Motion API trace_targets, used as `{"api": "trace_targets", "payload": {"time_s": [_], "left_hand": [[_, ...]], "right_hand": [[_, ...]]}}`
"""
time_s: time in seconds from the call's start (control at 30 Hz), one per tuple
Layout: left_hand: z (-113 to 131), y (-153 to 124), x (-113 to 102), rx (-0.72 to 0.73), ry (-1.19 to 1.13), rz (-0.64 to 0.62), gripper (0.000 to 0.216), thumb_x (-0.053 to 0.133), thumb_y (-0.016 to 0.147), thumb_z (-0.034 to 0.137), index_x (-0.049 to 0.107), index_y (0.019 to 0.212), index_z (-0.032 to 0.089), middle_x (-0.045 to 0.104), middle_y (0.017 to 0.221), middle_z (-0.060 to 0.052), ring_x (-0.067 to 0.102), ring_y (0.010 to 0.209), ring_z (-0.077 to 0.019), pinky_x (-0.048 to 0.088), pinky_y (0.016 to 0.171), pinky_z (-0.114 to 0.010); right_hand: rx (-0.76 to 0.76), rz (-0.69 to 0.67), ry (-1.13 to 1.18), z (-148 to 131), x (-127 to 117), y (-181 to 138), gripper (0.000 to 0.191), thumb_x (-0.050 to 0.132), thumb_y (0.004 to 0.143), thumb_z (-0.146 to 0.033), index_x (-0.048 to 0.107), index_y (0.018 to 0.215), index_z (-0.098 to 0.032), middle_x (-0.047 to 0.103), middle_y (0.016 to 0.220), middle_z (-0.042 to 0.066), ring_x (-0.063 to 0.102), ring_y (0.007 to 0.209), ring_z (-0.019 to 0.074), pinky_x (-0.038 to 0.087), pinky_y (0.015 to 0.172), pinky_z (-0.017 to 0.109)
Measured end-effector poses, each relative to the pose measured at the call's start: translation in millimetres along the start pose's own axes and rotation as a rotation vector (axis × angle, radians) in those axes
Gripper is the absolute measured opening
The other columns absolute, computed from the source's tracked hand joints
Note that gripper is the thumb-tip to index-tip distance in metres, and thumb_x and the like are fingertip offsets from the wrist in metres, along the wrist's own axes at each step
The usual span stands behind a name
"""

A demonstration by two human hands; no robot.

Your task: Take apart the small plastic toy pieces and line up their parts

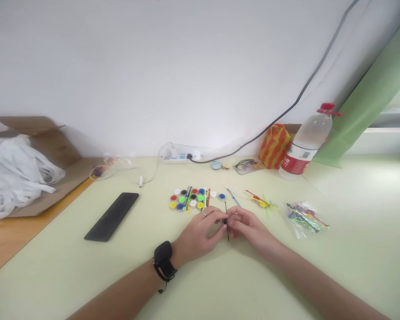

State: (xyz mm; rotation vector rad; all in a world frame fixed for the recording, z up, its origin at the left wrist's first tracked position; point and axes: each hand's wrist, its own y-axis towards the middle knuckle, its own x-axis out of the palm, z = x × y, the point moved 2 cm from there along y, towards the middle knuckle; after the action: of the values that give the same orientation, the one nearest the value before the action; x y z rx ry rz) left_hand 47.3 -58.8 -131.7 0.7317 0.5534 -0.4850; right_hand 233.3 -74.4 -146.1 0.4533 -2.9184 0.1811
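Observation:
My left hand [200,231] and my right hand [248,226] meet over the table, thumbs and fingers pinched on a small black arrow spinner [228,235]. Its thin shaft sticks out above and below the fingertips; its middle is mostly hidden by them. Just beyond lie colored round discs [194,204] in rows, with several thin colored arrows [188,195] across them. A slim bluish-grey stick [234,197] lies behind my right hand. To its right are loose red, yellow and green arrow pieces [262,202], and a clear bag of colored arrow parts [306,218].
A black flat case [112,217] lies at left, near a cardboard box [50,146] with white strips [16,173]. Along the wall stand a power strip [182,154], a striped bag [275,146] and a large bottle [306,142]. Glasses [246,165] and a small round tin [216,165] lie there too.

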Motion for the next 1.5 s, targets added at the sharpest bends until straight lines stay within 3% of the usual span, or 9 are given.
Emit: {"api": "trace_targets", "payload": {"time_s": [0.2, 0.4, 0.53, 0.63, 0.8, 0.93, 1.13, 1.5], "left_hand": [[1, 0, 1, 0.019, -0.006, -0.055, 0.022, 0.057, 0.095, 0.015, 0.062, 0.114, 0.024, 0.068, 0.111, -0.006, 0.065, 0.104, -0.0183, 0.054, 0.093, -0.033], [0, -1, 3, 0.023, 0.015, -0.086, 0.011, 0.060, 0.090, 0.016, 0.061, 0.099, 0.022, 0.068, 0.095, -0.003, 0.065, 0.087, -0.0162, 0.054, 0.080, -0.028], [-1, -1, 3, -0.009, 0.047, -0.069, 0.009, 0.060, 0.087, 0.016, 0.055, 0.086, 0.022, 0.066, 0.084, 0.000, 0.063, 0.078, -0.0149, 0.052, 0.073, -0.027], [-2, -1, 4, 0.011, 0.108, -0.095, 0.008, 0.062, 0.088, 0.018, 0.056, 0.084, 0.022, 0.069, 0.089, -0.001, 0.066, 0.083, -0.0169, 0.053, 0.076, -0.030], [-9, 0, 7, 0.076, 0.292, -0.136, 0.012, 0.057, 0.098, 0.019, 0.068, 0.099, 0.024, 0.075, 0.094, -0.004, 0.066, 0.096, -0.0218, 0.054, 0.086, -0.037], [-12, 1, 5, 0.097, 0.385, -0.129, 0.021, 0.054, 0.100, 0.017, 0.068, 0.114, 0.025, 0.075, 0.118, -0.004, 0.061, 0.109, -0.0248, 0.051, 0.098, -0.043], [-4, 2, 0, 0.043, 0.446, -0.147, 0.033, 0.057, 0.098, 0.021, 0.062, 0.131, 0.022, 0.068, 0.129, -0.009, 0.055, 0.117, -0.0294, 0.048, 0.104, -0.049], [-5, 2, -3, -0.037, 0.563, -0.221, 0.043, 0.054, 0.101, 0.037, 0.056, 0.141, 0.020, 0.053, 0.148, -0.011, 0.048, 0.123, -0.0366, 0.042, 0.104, -0.055]], "right_hand": [[-0.022, -0.050, -0.084, 0, 6, 1, 0.014, 0.063, 0.084, -0.032, 0.051, 0.084, -0.023, 0.062, 0.064, -0.004, 0.059, 0.062, 0.0154, 0.046, 0.066, 0.030], [-0.076, -0.098, -0.227, 0, 8, -4, 0.009, 0.053, 0.086, -0.020, 0.048, 0.091, -0.024, 0.060, 0.076, -0.005, 0.050, 0.065, 0.0130, 0.038, 0.063, 0.026], [-0.148, -0.017, -0.477, -2, 1, -5, 0.011, 0.048, 0.088, -0.018, 0.055, 0.096, -0.023, 0.052, 0.072, -0.005, 0.044, 0.066, 0.0142, 0.035, 0.062, 0.027], [-0.193, 0.112, -0.673, 0, -12, -2, 0.023, 0.048, 0.093, -0.024, 0.058, 0.114, -0.023, 0.046, 0.067, -0.006, 0.044, 0.062, 0.0161, 0.034, 0.059, 0.028], [-0.239, 0.290, -0.896, 6, -37, 5, 0.033, 0.048, 0.096, -0.031, 0.053, 0.128, -0.025, 0.062, 0.081, 0.001, 0.056, 0.065, 0.0205, 0.043, 0.062, 0.033], [-0.227, 0.371, -1.011, 4, -47, 5, 0.032, 0.049, 0.094, -0.025, 0.052, 0.127, -0.026, 0.067, 0.100, 0.006, 0.062, 0.072, 0.0210, 0.047, 0.065, 0.034], [-0.318, 0.300, -1.269, 0, -47, 6, 0.014, 0.049, 0.094, -0.018, 0.062, 0.094, -0.024, 0.068, 0.100, 0.007, 0.066, 0.092, 0.0248, 0.048, 0.076, 0.036], [-0.370, 0.269, -1.422, 7, -48, 7, 0.010, 0.056, 0.096, -0.027, 0.064, 0.100, -0.021, 0.065, 0.109, 0.011, 0.060, 0.106, 0.0295, 0.049, 0.092, 0.043]]}}
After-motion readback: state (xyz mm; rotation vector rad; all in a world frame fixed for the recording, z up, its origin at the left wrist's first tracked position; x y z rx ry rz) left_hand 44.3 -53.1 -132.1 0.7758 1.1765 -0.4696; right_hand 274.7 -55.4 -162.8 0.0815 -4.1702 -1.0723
